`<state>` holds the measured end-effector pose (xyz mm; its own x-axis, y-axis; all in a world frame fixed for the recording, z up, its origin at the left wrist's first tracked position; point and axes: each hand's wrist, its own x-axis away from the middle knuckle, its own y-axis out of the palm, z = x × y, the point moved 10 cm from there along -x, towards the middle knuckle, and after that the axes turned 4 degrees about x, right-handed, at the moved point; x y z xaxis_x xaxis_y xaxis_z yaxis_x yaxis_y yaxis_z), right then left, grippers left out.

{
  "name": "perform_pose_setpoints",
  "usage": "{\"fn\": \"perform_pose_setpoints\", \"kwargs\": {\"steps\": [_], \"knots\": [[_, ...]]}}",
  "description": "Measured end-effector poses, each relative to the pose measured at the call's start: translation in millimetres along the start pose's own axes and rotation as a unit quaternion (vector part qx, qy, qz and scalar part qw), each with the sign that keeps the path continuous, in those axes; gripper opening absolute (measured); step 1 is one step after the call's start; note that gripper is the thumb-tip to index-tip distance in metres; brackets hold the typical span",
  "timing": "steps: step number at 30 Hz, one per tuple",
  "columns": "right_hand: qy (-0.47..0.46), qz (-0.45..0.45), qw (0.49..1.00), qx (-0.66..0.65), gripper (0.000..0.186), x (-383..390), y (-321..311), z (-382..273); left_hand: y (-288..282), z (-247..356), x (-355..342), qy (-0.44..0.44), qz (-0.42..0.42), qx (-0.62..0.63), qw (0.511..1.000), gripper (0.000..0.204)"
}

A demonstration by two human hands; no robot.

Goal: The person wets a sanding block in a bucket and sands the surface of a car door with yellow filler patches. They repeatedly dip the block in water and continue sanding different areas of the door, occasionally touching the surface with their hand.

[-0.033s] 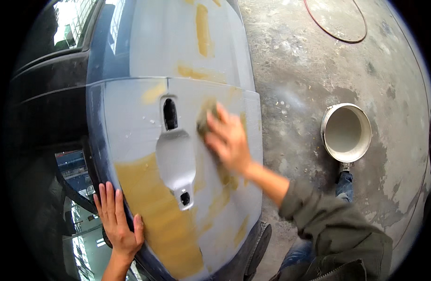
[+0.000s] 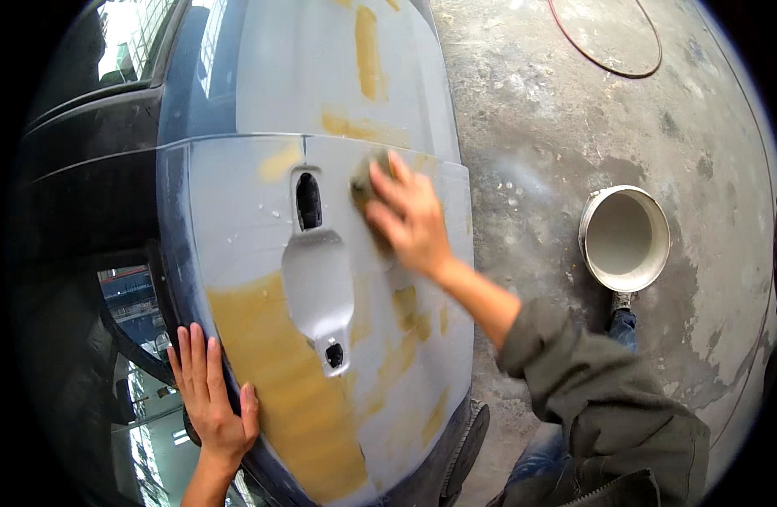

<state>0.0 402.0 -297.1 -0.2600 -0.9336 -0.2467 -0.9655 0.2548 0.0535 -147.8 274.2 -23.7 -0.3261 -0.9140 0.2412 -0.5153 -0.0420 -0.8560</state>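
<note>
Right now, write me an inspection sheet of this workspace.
Surface: grey primed car door panel with yellow filler patches, handle recess bare.
Job's things: small dark sanding pad, mostly covered by the right hand.
Clutter: round white plastic bucket on the floor.
Hands: right hand presses the pad on the panel; left hand lies flat, open, on the panel's dark edge.
Cables: thin red hose loop on the floor.
Surroundings: stained concrete floor; dark car window.

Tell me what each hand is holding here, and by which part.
The right hand presses a small sanding pad flat against the car door, fingers over its top. The left hand holds nothing; it lies flat on the door's edge.
</note>
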Motion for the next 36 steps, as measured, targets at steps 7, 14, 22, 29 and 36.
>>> {"fn": "perform_pose_setpoints", "kwargs": {"steps": [7,14,22,29,36], "knots": [[-0.002,-0.067,0.998,-0.004,0.053,153.4,4.6,-46.3,-0.8,0.1,11.0,-0.006,0.015,0.011,1.0,0.067],[0.043,0.012,0.999,-0.012,0.049,-25.8,10.2,24.4,-1.8,3.1,9.5,-0.001,0.021,0.009,1.0,0.067],[-0.009,-0.053,0.998,-0.011,0.051,138.4,6.0,-29.0,-2.0,1.9,9.0,-0.009,0.005,-0.006,1.0,0.067],[0.069,0.006,0.998,0.008,0.052,-0.6,18.7,32.0,3.7,0.1,14.3,-0.014,-0.004,-0.012,1.0,0.066],[0.026,-0.014,0.999,-0.018,0.052,112.1,9.7,5.2,-0.4,-1.3,8.9,-0.008,-0.002,-0.015,1.0,0.065]]}}
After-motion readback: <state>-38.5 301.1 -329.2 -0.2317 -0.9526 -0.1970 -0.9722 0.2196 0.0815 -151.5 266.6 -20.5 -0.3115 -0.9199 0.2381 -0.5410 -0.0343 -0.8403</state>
